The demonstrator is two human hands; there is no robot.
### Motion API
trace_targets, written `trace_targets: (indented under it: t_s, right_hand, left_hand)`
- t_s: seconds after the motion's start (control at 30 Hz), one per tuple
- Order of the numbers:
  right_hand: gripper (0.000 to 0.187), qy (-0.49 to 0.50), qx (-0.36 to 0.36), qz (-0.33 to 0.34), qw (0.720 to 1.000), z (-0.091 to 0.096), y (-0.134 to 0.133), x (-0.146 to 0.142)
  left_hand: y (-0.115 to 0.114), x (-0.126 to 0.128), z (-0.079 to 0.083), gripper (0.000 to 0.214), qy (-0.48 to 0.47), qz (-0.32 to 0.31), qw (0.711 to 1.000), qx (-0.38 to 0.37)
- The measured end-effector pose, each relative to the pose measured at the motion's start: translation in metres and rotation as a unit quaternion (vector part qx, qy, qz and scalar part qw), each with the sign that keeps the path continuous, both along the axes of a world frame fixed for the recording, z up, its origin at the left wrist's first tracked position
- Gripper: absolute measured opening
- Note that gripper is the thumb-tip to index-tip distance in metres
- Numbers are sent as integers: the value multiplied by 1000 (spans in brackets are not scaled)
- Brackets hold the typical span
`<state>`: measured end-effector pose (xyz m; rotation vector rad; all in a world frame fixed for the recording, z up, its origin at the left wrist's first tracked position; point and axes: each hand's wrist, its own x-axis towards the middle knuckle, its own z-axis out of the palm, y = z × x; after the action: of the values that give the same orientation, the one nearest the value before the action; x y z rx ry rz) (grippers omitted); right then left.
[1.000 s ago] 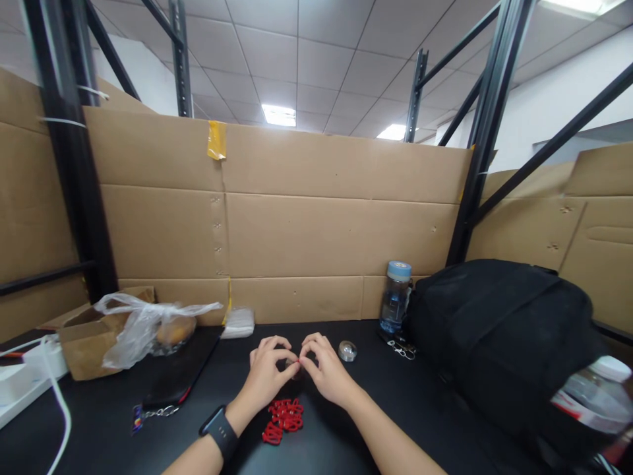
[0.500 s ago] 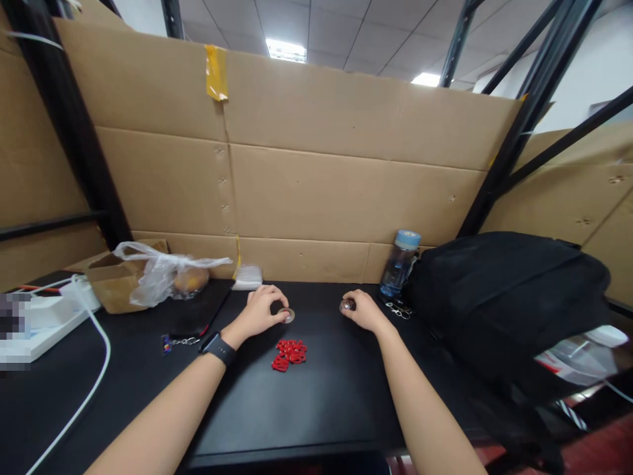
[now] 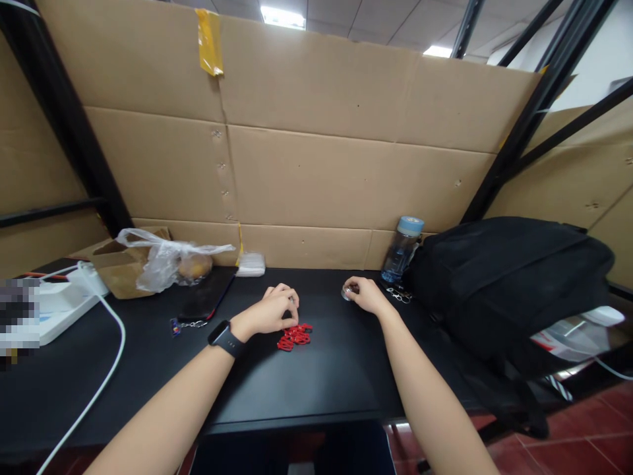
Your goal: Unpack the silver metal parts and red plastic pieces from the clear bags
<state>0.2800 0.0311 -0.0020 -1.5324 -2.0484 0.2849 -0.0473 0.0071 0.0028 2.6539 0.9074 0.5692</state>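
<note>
On the black desk lies a small pile of glossy red loop-shaped pieces. My left hand, with a black watch on its wrist, is just behind and left of the pile, thumb close to its edge. Its fingers are curled around a small clear round disc, mostly hidden by them. Farther right, my right hand is closed on a small round clear container resting low at the desk surface; the fingers cover part of it.
At the right stand a water bottle and a black backpack, with metal rings beside them. To the left are a dark pouch, a plastic bag, a power strip and a white cable. Cardboard walls the back.
My left hand has turned and come nearer the red pieces, its fingers now covering more of the disc. My right hand stays at its place with the container. The view has tilted down.
</note>
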Motion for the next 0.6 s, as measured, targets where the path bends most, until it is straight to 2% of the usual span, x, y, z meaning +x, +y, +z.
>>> trace_targets:
  t_s: [0.1, 0.3, 0.43, 0.6]
  right_hand:
    - [18, 15, 8, -5, 1000, 2, 0, -1]
    - [28, 117, 40, 17, 992, 5, -4, -20]
    - [39, 238, 28, 82, 967, 5, -14, -52]
    - [42, 344, 0, 145, 927, 6, -31, -91]
  left_hand:
    - [2, -1, 0, 21, -6, 12, 1000, 7]
    - [3, 6, 6, 23, -63, 95, 993, 28]
    - [4, 9, 7, 20, -112, 141, 983, 41]
    - [3, 11, 6, 17, -132, 166, 976, 48]
